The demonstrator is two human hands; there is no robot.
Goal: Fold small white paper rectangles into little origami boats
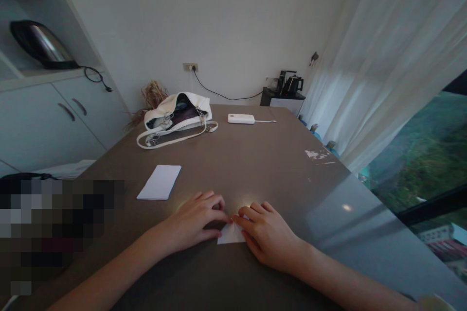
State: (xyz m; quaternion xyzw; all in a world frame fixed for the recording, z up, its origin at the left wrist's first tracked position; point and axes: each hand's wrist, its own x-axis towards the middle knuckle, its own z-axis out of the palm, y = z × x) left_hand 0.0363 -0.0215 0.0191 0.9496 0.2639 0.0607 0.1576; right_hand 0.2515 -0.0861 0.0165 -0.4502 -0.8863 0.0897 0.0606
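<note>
Entry: I see the left hand (197, 218) and right hand (268, 238) meeting on a small white paper piece (230, 237). Fingers are loosely bent, tips pressed onto it, nothing enclosed. The piece lies on the table (255, 165), well nearer than the white handbag (177, 114). The handbag's mouth is open and its contents are dark, unidentifiable. A paper stack (159, 182) lies nearer than the handbag, a power bank (241, 118) just right of it.

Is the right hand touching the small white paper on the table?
Touching. The head view shows the right hand lying over the right edge of the paper, with its fingers at the top edge and no gap.
</note>
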